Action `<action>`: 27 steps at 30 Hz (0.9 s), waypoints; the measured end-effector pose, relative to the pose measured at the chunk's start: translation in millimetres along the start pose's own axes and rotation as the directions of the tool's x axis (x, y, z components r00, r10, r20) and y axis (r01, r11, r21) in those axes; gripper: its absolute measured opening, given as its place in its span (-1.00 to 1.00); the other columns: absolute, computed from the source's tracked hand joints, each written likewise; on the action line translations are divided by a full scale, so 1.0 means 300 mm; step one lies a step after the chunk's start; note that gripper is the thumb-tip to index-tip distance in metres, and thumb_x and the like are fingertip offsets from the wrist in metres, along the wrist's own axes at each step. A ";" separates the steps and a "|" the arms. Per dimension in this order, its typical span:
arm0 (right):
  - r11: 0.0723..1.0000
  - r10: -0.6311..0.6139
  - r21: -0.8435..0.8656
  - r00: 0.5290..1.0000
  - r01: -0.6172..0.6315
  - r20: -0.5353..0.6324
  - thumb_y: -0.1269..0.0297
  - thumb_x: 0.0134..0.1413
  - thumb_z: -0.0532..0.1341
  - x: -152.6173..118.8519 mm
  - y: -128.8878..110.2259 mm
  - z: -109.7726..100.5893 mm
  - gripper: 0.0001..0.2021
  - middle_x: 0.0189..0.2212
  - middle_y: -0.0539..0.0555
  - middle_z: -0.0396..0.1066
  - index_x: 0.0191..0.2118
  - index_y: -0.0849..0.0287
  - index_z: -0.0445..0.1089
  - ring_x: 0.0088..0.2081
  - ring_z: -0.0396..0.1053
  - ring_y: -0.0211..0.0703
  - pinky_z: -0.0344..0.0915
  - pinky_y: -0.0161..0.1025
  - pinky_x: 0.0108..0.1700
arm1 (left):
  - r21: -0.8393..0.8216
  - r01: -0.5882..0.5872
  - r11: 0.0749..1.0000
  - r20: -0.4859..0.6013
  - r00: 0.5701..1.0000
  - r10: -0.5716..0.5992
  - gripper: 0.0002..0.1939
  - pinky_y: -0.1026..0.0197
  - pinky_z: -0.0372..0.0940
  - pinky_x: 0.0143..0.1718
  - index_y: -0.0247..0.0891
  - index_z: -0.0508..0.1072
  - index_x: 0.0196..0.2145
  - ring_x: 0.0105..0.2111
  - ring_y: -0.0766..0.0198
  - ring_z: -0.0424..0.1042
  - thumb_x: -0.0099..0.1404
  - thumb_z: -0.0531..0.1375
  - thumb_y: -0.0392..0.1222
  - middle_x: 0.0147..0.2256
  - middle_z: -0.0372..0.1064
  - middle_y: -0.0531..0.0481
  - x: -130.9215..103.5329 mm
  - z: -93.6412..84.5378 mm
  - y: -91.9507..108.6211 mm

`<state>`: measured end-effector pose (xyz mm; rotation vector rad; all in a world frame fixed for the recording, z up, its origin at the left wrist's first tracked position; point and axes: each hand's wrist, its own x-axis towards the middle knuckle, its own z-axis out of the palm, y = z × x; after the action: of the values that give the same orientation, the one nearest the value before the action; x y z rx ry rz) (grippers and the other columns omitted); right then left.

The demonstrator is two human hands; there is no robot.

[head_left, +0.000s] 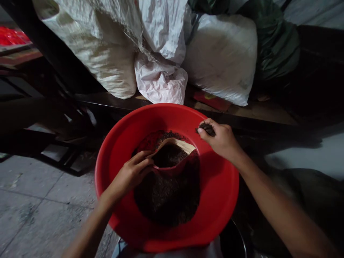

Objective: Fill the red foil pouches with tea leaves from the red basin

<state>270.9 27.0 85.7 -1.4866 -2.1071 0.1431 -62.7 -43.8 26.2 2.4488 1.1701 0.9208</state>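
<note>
A wide red plastic basin (215, 200) holds dark, loose, crumbly material (166, 200) that looks like dried leaves or soil. Inside it stands an open-mouthed bag (185, 145) with a pale inner side and a reddish outer side, partly filled with the same dark stuff. My left hand (135, 168) grips the bag's left rim between thumb and fingers. Over the basin's right rim, my right hand (219, 138) is closed around a clump of the dark material (206, 129), some of it showing past the fingers. The bag's lower part is hidden.
Behind the basin, several stuffed white woven sacks (223, 53) rest on a low dark wooden ledge (268, 113). A dark green sack (279, 46) stands at the right. Grey floor tiles (48, 204) and a dark frame (59, 154) lie to the left. Something bright red (12, 36) shows at upper left.
</note>
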 end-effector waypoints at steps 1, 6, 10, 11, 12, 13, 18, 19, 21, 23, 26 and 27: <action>0.995 0.073 -0.066 0.996 -0.069 0.054 0.11 0.35 0.15 -0.024 0.047 0.021 -0.75 -0.34 0.13 0.56 -0.16 0.16 0.48 -0.32 0.52 -0.09 0.41 -0.17 -0.22 | -0.006 -0.015 1.000 0.001 1.000 0.015 -0.82 0.21 0.52 0.01 -0.20 0.55 -0.04 -0.01 0.18 0.57 0.49 0.17 -0.19 0.06 0.46 -0.17 0.004 -0.008 -0.004; 0.985 0.046 -0.173 0.936 0.016 0.349 0.16 0.31 0.22 -0.161 0.081 0.084 -0.69 0.00 0.29 0.54 0.09 0.08 0.49 0.00 0.54 0.14 0.49 0.06 -0.06 | 0.045 -0.101 0.994 0.045 0.994 0.099 -0.74 0.28 0.55 -0.12 -0.21 0.60 -0.09 -0.13 0.23 0.60 0.51 0.09 -0.21 -0.01 0.49 -0.15 0.026 -0.062 -0.018; 0.962 -0.274 0.060 0.953 0.268 0.132 0.30 0.30 0.21 -0.148 -0.054 0.021 -0.57 0.41 0.18 0.14 0.25 0.03 0.37 0.39 0.16 0.07 0.27 0.12 0.35 | 0.144 -0.226 0.963 0.063 0.974 0.219 -0.73 0.25 0.54 -0.16 -0.22 0.57 -0.12 -0.17 0.23 0.60 0.49 0.06 -0.31 -0.11 0.57 -0.11 0.038 -0.069 -0.027; 0.941 -0.338 0.049 0.929 0.334 0.154 0.35 0.26 0.24 -0.130 -0.077 0.015 -0.59 0.38 0.19 0.18 0.20 0.06 0.41 0.38 0.18 0.08 0.27 0.12 0.35 | 0.157 -0.266 0.951 0.041 0.964 0.263 -0.73 0.23 0.54 -0.15 -0.22 0.55 -0.11 -0.19 0.23 0.60 0.47 0.06 -0.36 -0.14 0.58 -0.09 0.044 -0.065 -0.027; 0.921 -0.383 0.016 0.901 0.388 0.202 0.42 0.22 0.25 -0.111 -0.090 0.016 -0.62 0.28 0.20 0.32 0.14 0.09 0.46 0.30 0.28 0.06 0.31 0.10 0.32 | 0.173 -0.307 0.936 0.006 0.951 0.310 -0.72 0.21 0.53 -0.15 -0.21 0.54 -0.11 -0.22 0.23 0.59 0.45 0.05 -0.40 -0.17 0.59 -0.08 0.052 -0.061 -0.027; 0.903 -0.410 -0.023 0.877 0.429 0.250 0.51 0.19 0.22 -0.095 -0.093 0.023 -0.64 0.11 0.19 0.45 0.07 0.12 0.50 0.16 0.39 0.01 0.36 0.06 0.27 | 0.195 -0.338 0.921 -0.036 0.936 0.351 -0.71 0.20 0.52 -0.17 -0.21 0.53 -0.11 -0.24 0.23 0.58 0.42 0.05 -0.43 -0.20 0.59 -0.06 0.061 -0.057 -0.025; 0.879 -0.443 -0.179 0.896 0.441 0.034 0.67 0.09 0.07 -0.094 -0.052 0.073 -0.68 -0.45 0.06 0.40 -0.38 0.16 0.48 -0.28 0.40 -0.11 0.43 -0.07 0.16 | 0.348 -0.230 0.909 -0.220 0.923 0.317 -0.72 0.24 0.39 -0.33 -0.19 0.49 -0.09 -0.41 0.28 0.46 0.37 0.12 -0.47 -0.37 0.48 0.01 0.086 -0.037 -0.018; 0.884 -0.436 -0.196 0.900 0.425 -0.016 0.66 0.09 0.07 -0.106 -0.046 0.080 -0.69 -0.46 0.07 0.40 -0.43 0.15 0.45 -0.28 0.39 -0.10 0.44 -0.08 0.13 | 0.362 -0.215 0.907 -0.228 0.923 0.310 -0.72 0.25 0.38 -0.34 -0.19 0.49 -0.08 -0.42 0.28 0.45 0.37 0.12 -0.46 -0.38 0.46 0.02 0.083 -0.028 -0.022; 0.882 -0.443 -0.196 0.896 0.428 -0.036 0.65 0.07 0.09 -0.130 -0.042 0.096 -0.71 -0.48 0.06 0.38 -0.47 0.14 0.40 -0.32 0.39 -0.11 0.48 -0.11 0.05 | 0.345 -0.228 0.910 -0.214 0.925 0.313 -0.72 0.28 0.35 -0.36 -0.19 0.46 -0.09 -0.43 0.30 0.43 0.38 0.08 -0.47 -0.41 0.43 0.04 0.073 -0.008 -0.037; 0.869 -0.471 -0.176 0.882 0.463 -0.003 0.66 0.07 0.10 -0.150 -0.039 0.114 -0.72 -0.50 0.05 0.38 -0.47 0.15 0.40 -0.36 0.39 -0.13 0.49 -0.12 0.06 | 0.311 -0.198 0.930 -0.217 0.938 0.272 -0.73 0.32 0.34 -0.39 -0.20 0.41 -0.04 -0.43 0.31 0.45 0.40 0.06 -0.45 -0.38 0.45 0.03 0.058 0.009 -0.054; 0.874 -0.463 -0.155 0.886 0.461 0.026 0.67 0.12 0.08 -0.166 -0.032 0.137 -0.70 -0.50 0.03 0.39 -0.45 0.16 0.42 -0.36 0.41 -0.17 0.41 -0.11 0.22 | 0.288 -0.073 0.955 -0.220 0.965 0.140 -0.71 0.34 0.37 -0.33 -0.22 0.37 0.07 -0.35 0.32 0.51 0.43 0.08 -0.40 -0.28 0.50 -0.01 0.041 0.017 -0.069; 0.884 -0.446 -0.139 0.894 0.446 0.039 0.65 0.16 0.07 -0.167 -0.030 0.141 -0.69 -0.49 0.02 0.41 -0.42 0.16 0.44 -0.36 0.43 -0.18 0.41 -0.12 0.23 | 0.274 -0.061 0.960 -0.195 0.974 0.118 -0.73 0.34 0.37 -0.32 -0.23 0.41 0.05 -0.35 0.32 0.50 0.45 0.08 -0.38 -0.29 0.49 -0.01 0.039 0.017 -0.070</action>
<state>254.4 -12.2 35.0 -1.0320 -2.4470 -0.1831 -66.5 -21.3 17.2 2.6890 1.3401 1.1390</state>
